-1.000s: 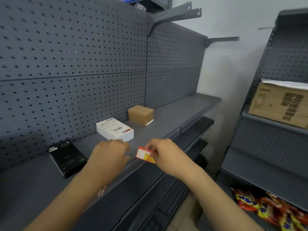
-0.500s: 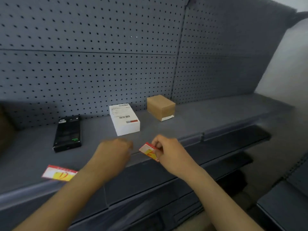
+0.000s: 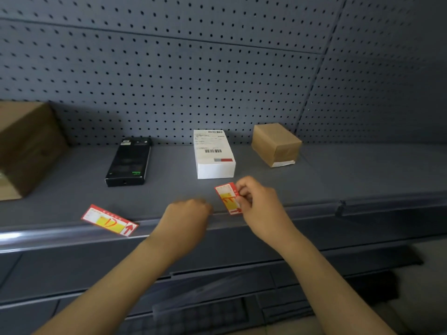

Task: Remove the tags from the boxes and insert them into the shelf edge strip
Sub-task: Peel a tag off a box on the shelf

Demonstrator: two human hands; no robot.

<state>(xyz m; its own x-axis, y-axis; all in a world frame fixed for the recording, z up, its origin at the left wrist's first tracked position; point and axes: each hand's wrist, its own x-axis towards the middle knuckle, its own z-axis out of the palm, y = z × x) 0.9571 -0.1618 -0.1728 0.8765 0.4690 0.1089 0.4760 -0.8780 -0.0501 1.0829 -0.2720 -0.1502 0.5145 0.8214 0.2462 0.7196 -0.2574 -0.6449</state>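
The red and yellow tag (image 3: 228, 198) sits just right of the frame's centre, pinched at its right edge in the grip of the right hand (image 3: 260, 206). It is held nearly upright, long side vertical, its lower end touching or just above the shelf edge strip (image 3: 302, 211) that runs across the middle of the frame. That angle seems chosen to bring the bottom edge down into the strip's channel; whether it has entered yet cannot be told.

The left hand (image 3: 187, 217) rests curled at the strip just left of the tag, fingers bent over the lip, probably to hold the clear front open or steady the spot. Its fingers hold nothing visible, though motion blur leaves this uncertain.

Further left, a second tag (image 3: 110, 223) lies tilted against the strip, one corner over the front edge, and looks only loosely seated at best.

Behind the hands, on the shelf (image 3: 72, 189), stand three boxes in a row: a black box (image 3: 128, 163) at centre left, a white box (image 3: 214, 154) directly above the held tag, and a small brown box (image 3: 275, 143) to the right. The tag appears to be going in front of the white box. A larger cardboard carton (image 3: 24, 146) fills the left edge, and grey pegboard (image 3: 193, 68) backs everything.
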